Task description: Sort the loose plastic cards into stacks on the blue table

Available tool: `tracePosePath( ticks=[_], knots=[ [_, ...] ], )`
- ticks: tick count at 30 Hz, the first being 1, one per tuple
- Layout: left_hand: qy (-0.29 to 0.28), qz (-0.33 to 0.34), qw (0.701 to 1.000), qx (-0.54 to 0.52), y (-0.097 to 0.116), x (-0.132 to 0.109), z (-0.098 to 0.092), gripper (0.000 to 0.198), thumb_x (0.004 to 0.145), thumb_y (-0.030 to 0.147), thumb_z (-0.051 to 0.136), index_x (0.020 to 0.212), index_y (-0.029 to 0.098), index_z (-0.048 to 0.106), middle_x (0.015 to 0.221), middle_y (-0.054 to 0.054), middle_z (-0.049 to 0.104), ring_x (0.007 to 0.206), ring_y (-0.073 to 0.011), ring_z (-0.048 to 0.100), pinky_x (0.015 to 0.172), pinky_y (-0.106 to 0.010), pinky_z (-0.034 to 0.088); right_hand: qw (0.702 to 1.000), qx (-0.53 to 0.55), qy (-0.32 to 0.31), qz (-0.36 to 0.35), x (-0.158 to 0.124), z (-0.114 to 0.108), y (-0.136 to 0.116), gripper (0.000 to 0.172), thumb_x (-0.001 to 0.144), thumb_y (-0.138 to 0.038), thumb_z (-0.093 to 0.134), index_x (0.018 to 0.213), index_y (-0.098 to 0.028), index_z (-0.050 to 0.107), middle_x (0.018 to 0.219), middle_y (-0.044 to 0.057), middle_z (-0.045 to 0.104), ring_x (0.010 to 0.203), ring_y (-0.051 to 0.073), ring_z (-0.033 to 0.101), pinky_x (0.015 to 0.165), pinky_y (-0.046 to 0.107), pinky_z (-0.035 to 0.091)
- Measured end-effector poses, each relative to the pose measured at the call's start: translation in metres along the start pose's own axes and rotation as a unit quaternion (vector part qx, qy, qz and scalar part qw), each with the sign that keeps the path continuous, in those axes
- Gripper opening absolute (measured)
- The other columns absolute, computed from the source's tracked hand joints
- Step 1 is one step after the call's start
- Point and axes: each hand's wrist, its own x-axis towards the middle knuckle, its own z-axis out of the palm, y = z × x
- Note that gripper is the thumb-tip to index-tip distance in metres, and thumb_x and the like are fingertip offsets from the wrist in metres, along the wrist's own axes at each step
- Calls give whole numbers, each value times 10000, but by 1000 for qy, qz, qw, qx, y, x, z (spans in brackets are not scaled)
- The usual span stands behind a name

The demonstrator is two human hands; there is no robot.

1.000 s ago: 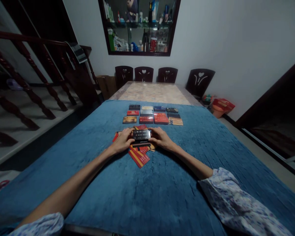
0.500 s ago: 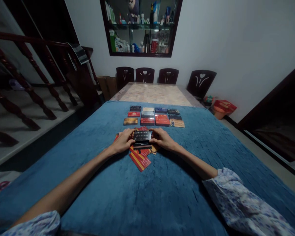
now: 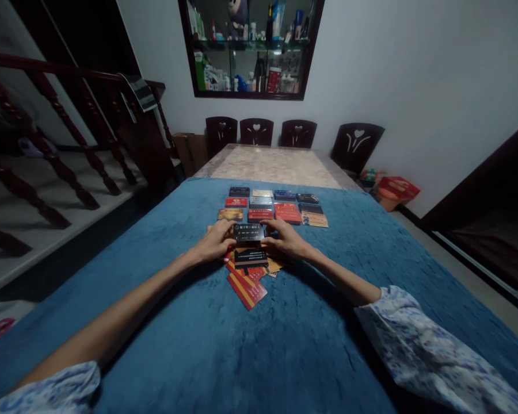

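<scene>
Hands (image 3: 213, 241) (image 3: 290, 240) half-closed on black card (image 3: 248, 232) between them

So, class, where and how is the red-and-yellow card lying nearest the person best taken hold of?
Probably at the near corner of the red-and-yellow card, pinched by its thin edges, coming in low from the person's side. It lies flat and askew, that corner on bare blue cloth, while its far end meets other loose cards.
</scene>
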Motion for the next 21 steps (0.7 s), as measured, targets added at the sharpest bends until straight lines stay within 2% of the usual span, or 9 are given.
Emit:
tracePosePath(
  ticks=[7,12,18,21],
  knots=[
    [5,13,1000,-5,-8,11,-7,521,804,172,631,1324,203,604,1216,-94,662,1171,-288,597,1057,-474,455,1000,-10,3,-12,18,-1,4,458,809,-259,778,1250,-165,694,930,47,718,853,196,610,835,350,470],
    [3,26,1000,-11,-13,20,-11,571,798,151,634,1364,216,591,1301,-97,634,1156,-274,595,1073,-488,436,1000,-17,0,-13,26,-5,5,459,815,-287,771,1250,-164,693,929,48,711,875,210,608,830,350,475],
    [10,18,1000,-10,-17,30,-14,562,794,155,648,1353,202,623,1116,-76,661,1069,-263,609,1010,-443,465,1000,-27,-2,-3,37,-7,10,490,810,-307,783,1267,-154,694,935,62,711,868,220,605,814,356,476],
    [7,22,1000,0,-20,36,-17,534,803,173,649,1335,208,633,1091,-69,655,1058,-260,599,994,-432,466,1000,-27,0,-4,44,-9,12,477,807,-290,781,1262,-172,699,944,63,713,886,227,606,812,362,483]
  ],
)
